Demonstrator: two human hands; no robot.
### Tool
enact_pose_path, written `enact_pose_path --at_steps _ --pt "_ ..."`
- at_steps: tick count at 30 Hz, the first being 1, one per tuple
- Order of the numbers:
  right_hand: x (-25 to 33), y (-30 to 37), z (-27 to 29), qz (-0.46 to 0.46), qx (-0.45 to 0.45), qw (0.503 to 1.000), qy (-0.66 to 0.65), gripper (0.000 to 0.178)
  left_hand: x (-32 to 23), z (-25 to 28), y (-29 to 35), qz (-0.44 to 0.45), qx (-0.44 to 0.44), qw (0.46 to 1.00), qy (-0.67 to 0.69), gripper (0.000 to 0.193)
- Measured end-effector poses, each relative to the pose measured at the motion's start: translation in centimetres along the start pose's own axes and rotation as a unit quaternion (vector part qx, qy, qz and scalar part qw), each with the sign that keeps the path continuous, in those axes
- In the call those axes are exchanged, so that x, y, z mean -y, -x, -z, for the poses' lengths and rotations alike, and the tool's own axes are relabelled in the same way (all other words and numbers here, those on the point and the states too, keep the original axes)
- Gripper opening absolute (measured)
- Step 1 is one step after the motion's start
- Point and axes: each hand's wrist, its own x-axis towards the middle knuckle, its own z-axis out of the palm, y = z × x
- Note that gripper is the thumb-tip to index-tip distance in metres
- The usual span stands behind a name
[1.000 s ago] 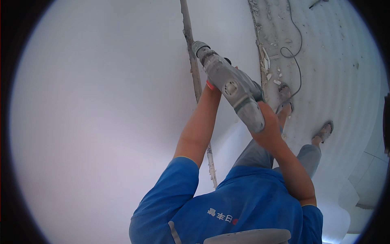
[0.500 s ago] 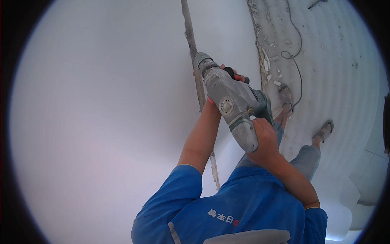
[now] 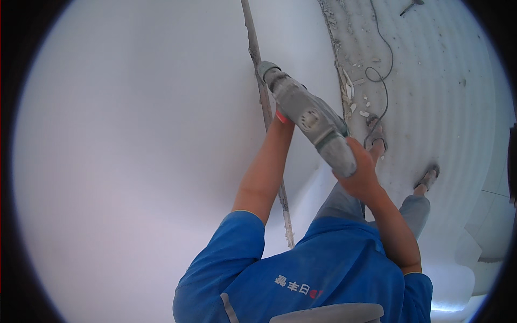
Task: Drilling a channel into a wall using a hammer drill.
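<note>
A dusty grey rotary hammer point(image 3: 307, 116) with green trim slants across the middle, blurred at its body. Its nose lies over a narrow rough groove point(image 3: 262, 97) cut in the white wall point(image 3: 134, 140); whether a bit enters the groove is hidden. At the tool's rear, my right hand point(image 3: 362, 175) is closed round the handle. My left hand point(image 3: 285, 117) supports the front part from beneath, its fingers hidden behind the body. A red band shows beside that wrist.
White broken chips point(image 3: 349, 89) lie along the wall's foot. A grey cord point(image 3: 385, 81) loops over the ridged pale floor covering point(image 3: 431, 97) towards my feet in dusty sandals point(image 3: 428, 176). At the far right top lies a small hammer-like tool point(image 3: 412, 6).
The rotary hammer's rear has swung right, and my right hand has moved right with it. The tool has rolled, hiding the red and black side grip and left fingers seen before.
</note>
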Motion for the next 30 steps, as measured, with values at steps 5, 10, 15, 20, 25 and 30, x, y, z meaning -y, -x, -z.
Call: enact_pose_path --at_steps 5,10,15,20,25,30 --pt "-4.8 8.0 3.1 -0.065 0.100 0.988 -0.103 0.069 6.3 1.9 4.8 -0.021 0.014 0.998 0.054 0.025" --pt "-6.1 10.6 6.4 -0.138 0.135 0.964 -0.183 0.057 10.7 -4.7 9.8 0.003 -0.067 0.991 0.117 0.025" --pt "-6.9 11.0 7.0 -0.112 0.134 0.968 -0.182 0.054 12.1 -1.0 9.8 -0.074 -0.104 0.983 0.132 0.021" --pt "-4.5 10.4 7.2 -0.091 0.131 0.969 -0.186 0.043 11.0 -1.7 9.9 -0.058 -0.086 0.987 0.120 0.023" --pt "-3.6 11.1 6.8 -0.066 0.108 0.982 -0.137 0.044 10.2 -7.4 11.3 0.009 -0.191 0.974 0.119 0.032" --pt "-2.6 12.1 5.0 -0.052 0.096 0.989 -0.100 0.041 9.4 -12.8 10.8 0.081 -0.285 0.948 0.120 0.043"
